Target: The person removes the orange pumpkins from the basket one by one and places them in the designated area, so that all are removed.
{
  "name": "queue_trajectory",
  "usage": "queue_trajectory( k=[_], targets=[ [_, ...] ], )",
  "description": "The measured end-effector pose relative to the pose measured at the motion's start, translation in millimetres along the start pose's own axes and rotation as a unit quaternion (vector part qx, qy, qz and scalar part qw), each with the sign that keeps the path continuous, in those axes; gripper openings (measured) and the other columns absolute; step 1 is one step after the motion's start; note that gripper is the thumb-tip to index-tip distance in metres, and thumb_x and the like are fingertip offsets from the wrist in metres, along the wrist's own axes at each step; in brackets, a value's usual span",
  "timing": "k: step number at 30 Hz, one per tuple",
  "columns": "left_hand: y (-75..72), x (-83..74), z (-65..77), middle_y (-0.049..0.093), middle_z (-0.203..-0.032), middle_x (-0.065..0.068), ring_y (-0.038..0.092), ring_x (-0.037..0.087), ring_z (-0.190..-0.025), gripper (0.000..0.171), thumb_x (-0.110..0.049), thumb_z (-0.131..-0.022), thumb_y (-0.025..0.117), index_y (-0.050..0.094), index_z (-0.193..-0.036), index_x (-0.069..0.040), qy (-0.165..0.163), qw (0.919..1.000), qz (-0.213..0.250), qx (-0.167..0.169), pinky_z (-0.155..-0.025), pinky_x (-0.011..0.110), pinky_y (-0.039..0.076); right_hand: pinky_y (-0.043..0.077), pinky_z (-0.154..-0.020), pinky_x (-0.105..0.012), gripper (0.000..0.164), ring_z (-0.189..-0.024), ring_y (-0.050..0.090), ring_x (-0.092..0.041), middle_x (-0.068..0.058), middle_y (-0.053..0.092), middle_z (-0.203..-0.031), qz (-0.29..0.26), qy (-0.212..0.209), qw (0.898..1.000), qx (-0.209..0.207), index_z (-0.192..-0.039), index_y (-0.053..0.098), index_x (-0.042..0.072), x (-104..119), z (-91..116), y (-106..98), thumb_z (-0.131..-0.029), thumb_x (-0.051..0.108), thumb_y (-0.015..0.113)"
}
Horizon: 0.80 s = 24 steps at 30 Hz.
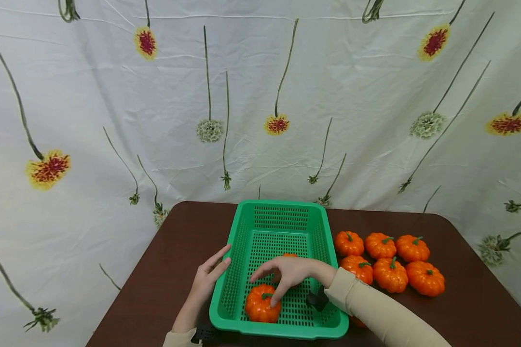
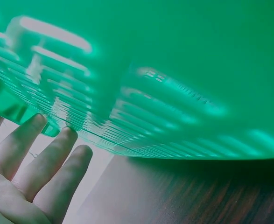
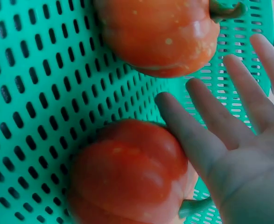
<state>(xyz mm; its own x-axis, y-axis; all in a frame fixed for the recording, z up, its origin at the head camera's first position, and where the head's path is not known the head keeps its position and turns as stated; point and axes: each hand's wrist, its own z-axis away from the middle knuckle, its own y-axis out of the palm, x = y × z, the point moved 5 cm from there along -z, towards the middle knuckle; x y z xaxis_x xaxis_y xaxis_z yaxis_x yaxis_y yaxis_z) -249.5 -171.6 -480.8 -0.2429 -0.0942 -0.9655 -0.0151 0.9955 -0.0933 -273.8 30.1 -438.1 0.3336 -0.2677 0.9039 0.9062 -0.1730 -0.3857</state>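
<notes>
A green plastic basket [image 1: 282, 330] with slotted walls stands on the table, holding two small orange pumpkins. The nearer pumpkin [image 1: 260, 304] lies by the front left of the basket; another pumpkin [image 1: 290, 255] behind it is mostly covered by my right hand [image 1: 288, 272]. That hand reaches in over the basket floor with its fingers spread, thumb by the nearer pumpkin's stem. In the right wrist view its fingers are extended beside the lower pumpkin [image 3: 132, 172], holding nothing. My left hand [image 1: 205, 283] is at the basket's left side, fingers extended along the outer wall [image 2: 183, 56].
Several more pumpkins [image 1: 390, 275] sit in rows on the dark brown table [image 1: 173, 246], right of the basket. One pumpkin [image 1: 358, 322] shows partly beneath my right forearm. A white flower-print cloth [image 1: 252, 96] hangs behind the table.
</notes>
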Motion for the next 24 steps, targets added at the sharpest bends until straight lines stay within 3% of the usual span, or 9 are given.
queue_trajectory(
  k=[7, 14, 24],
  targets=[
    [0.3, -0.2, -0.1, 0.045, -0.140, 0.010, 0.042, -0.004, -0.120, 0.041, -0.011, -0.096, 0.053, 0.050, -0.137, -0.006, -0.005, 1.0000, 0.005, 0.002, -0.093, 0.020, 0.040, 0.043, -0.095, -0.029, 0.056, -0.129, 0.040, -0.029, 0.004, 0.050, -0.135, -0.027, 0.021, 0.999, 0.014, -0.134, 0.052, 0.006, -3.4, -1.2, 2.2, -0.081, 0.002, 0.071],
    [0.1, 0.3, -0.4, 0.045, -0.140, 0.011, 0.042, -0.004, -0.120, 0.042, -0.010, -0.096, 0.054, 0.050, -0.137, -0.004, 0.003, 1.0000, 0.005, 0.004, -0.092, 0.020, 0.040, 0.043, -0.094, -0.028, 0.058, -0.113, 0.054, -0.019, -0.004, 0.051, -0.134, -0.028, 0.008, 0.999, 0.036, -0.134, 0.050, 0.000, -4.4, -2.5, 4.3, -0.080, -0.001, 0.071],
    [0.2, -0.5, 0.0, 0.045, -0.140, 0.008, 0.040, -0.005, -0.121, 0.042, -0.012, -0.096, 0.054, 0.050, -0.137, -0.006, -0.007, 1.0000, 0.005, 0.004, -0.094, 0.018, 0.038, 0.044, -0.091, -0.026, 0.059, -0.105, 0.054, -0.006, -0.001, 0.057, -0.124, 0.004, 0.006, 0.999, 0.036, -0.132, 0.053, 0.003, -5.5, -2.8, 2.8, -0.077, -0.001, 0.074]
  ],
)
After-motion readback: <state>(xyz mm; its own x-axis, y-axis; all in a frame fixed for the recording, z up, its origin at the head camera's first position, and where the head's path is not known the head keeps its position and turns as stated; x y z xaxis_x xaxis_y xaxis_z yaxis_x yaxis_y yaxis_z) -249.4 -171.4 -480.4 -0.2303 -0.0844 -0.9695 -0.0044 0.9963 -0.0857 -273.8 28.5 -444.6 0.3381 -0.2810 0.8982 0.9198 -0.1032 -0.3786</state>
